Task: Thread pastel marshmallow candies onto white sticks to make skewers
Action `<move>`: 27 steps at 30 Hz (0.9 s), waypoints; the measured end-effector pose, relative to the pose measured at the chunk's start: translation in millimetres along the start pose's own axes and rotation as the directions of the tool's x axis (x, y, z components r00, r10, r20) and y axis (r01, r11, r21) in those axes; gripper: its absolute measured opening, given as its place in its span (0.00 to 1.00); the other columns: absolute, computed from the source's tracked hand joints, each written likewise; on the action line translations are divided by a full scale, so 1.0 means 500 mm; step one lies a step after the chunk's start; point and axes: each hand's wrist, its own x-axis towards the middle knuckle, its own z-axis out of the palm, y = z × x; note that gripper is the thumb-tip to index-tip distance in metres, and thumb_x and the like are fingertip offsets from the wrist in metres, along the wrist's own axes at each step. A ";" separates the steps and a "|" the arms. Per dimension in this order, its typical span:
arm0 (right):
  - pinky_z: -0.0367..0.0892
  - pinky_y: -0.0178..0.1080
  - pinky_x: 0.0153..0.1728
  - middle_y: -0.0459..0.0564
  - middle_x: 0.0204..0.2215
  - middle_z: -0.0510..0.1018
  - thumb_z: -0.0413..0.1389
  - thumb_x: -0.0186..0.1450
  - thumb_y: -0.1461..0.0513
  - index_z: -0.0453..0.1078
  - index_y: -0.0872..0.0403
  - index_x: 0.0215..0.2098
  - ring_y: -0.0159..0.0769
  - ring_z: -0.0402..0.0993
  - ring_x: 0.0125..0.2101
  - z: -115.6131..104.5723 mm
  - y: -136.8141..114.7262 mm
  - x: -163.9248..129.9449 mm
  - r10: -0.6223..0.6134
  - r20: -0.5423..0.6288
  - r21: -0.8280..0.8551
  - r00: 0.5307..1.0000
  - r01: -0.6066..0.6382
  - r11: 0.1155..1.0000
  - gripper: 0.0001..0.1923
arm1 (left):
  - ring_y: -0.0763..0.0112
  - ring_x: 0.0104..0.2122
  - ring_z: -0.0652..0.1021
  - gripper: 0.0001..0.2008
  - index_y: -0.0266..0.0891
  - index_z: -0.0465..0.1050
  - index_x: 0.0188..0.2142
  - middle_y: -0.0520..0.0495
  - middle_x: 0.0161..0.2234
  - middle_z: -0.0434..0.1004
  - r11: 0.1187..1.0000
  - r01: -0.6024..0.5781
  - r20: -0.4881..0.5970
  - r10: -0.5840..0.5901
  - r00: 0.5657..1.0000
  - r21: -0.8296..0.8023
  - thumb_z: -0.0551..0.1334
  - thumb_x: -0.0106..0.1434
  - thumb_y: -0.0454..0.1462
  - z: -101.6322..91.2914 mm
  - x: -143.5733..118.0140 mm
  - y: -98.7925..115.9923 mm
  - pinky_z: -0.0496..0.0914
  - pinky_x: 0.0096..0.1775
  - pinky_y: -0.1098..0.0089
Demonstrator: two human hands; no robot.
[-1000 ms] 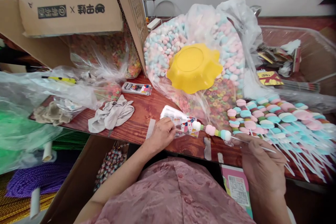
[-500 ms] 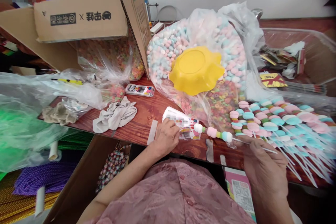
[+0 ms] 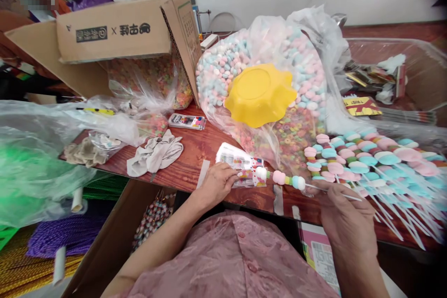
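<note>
taking the yellow bowl [image 3: 260,95] as our landmark, we hold the candy skewer [image 3: 279,177] on the near side of it, just above the table [image 3: 190,158], lying nearly level with its white tip pointing left. our right hand [image 3: 349,216], nearer to us than the bowl and off to its right, is clamped on the skewer's bare white stick. our left hand [image 3: 218,181], nearer to us and to the bowl's left, has thumb and fingertips drawn together on the near edge of the printed sleeves [image 3: 237,156]; we cannot tell whether they pinch only one.

the step in hand looks to us like fitting the skewer to a sleeve. its tip overlaps the printed end, though we cannot make out whether it lies inside. the next move seems to call for steadying the sleeve on the left while we guide the skewer straight along it from the right, gently, since the marshmallows look soft and could catch on the film.

right of the bowl lies a pile of similar skewers [image 3: 380,156]; under it sits the clear candy bag [image 3: 216,65].
</note>
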 end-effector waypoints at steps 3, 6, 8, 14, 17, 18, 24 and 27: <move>0.76 0.41 0.31 0.48 0.26 0.82 0.69 0.49 0.56 0.80 0.52 0.27 0.37 0.78 0.23 0.002 0.009 0.002 -0.031 0.045 -0.020 0.998 0.032 0.999 0.10 | 0.69 0.33 0.76 0.08 0.38 0.79 0.34 0.46 0.31 0.79 0.999 -0.009 -0.029 0.009 1.000 -0.031 0.61 0.66 0.36 0.006 0.004 -0.008 0.69 0.38 0.69; 0.75 0.39 0.29 0.47 0.25 0.82 0.69 0.50 0.54 0.80 0.51 0.27 0.34 0.76 0.22 0.007 0.018 0.004 -0.040 0.104 -0.052 0.994 0.045 0.998 0.10 | 0.69 0.32 0.76 0.08 0.38 0.79 0.33 0.47 0.30 0.79 0.997 -0.028 -0.053 0.025 0.998 -0.067 0.62 0.65 0.37 0.009 0.004 -0.011 0.69 0.37 0.69; 0.75 0.37 0.30 0.47 0.25 0.82 0.70 0.50 0.55 0.80 0.51 0.27 0.32 0.76 0.22 0.012 0.023 0.005 -0.027 0.127 -0.053 0.992 0.033 0.998 0.10 | 0.69 0.32 0.76 0.08 0.38 0.79 0.33 0.47 0.30 0.78 0.996 -0.050 -0.065 0.046 0.997 -0.073 0.62 0.65 0.37 0.009 0.003 -0.011 0.69 0.37 0.69; 0.73 0.36 0.30 0.48 0.26 0.82 0.69 0.53 0.55 0.80 0.52 0.30 0.33 0.78 0.24 0.023 0.021 0.016 0.009 0.187 -0.101 0.982 0.010 0.995 0.11 | 0.70 0.32 0.75 0.08 0.38 0.79 0.33 0.46 0.30 0.78 0.991 -0.134 -0.090 0.131 0.987 -0.020 0.61 0.66 0.35 0.009 -0.002 -0.009 0.69 0.37 0.69; 0.70 0.35 0.25 0.49 0.25 0.82 0.67 0.54 0.54 0.80 0.52 0.29 0.33 0.76 0.24 0.025 0.006 0.032 0.006 0.281 -0.149 0.960 0.038 0.988 0.10 | 0.69 0.32 0.74 0.09 0.37 0.78 0.33 0.46 0.30 0.78 0.985 -0.170 -0.109 0.167 0.980 -0.017 0.60 0.66 0.33 0.008 -0.003 -0.009 0.69 0.37 0.69; 0.68 0.34 0.23 0.49 0.25 0.81 0.67 0.54 0.54 0.80 0.52 0.28 0.33 0.75 0.23 0.025 0.001 0.037 0.015 0.304 -0.162 0.952 0.036 0.986 0.10 | 0.69 0.32 0.75 0.09 0.37 0.78 0.33 0.45 0.30 0.78 0.983 -0.181 -0.117 0.177 0.977 -0.023 0.60 0.66 0.33 0.008 -0.003 -0.010 0.69 0.37 0.69; 0.66 0.35 0.20 0.48 0.23 0.80 0.68 0.53 0.53 0.79 0.51 0.27 0.34 0.74 0.22 0.028 -0.005 0.048 0.041 0.288 -0.206 0.957 0.020 0.978 0.11 | 0.70 0.33 0.74 0.08 0.36 0.78 0.33 0.45 0.31 0.78 0.971 -0.233 -0.131 0.225 0.966 -0.050 0.60 0.66 0.32 0.013 -0.007 -0.014 0.69 0.36 0.70; 0.71 0.38 0.29 0.48 0.25 0.81 0.66 0.57 0.54 0.80 0.52 0.30 0.35 0.76 0.26 0.038 0.000 0.034 0.012 0.313 -0.249 0.950 0.069 0.966 0.10 | 0.69 0.34 0.75 0.08 0.36 0.78 0.34 0.44 0.32 0.78 0.968 -0.248 -0.117 0.242 0.963 -0.044 0.59 0.66 0.32 0.018 -0.009 -0.018 0.70 0.37 0.70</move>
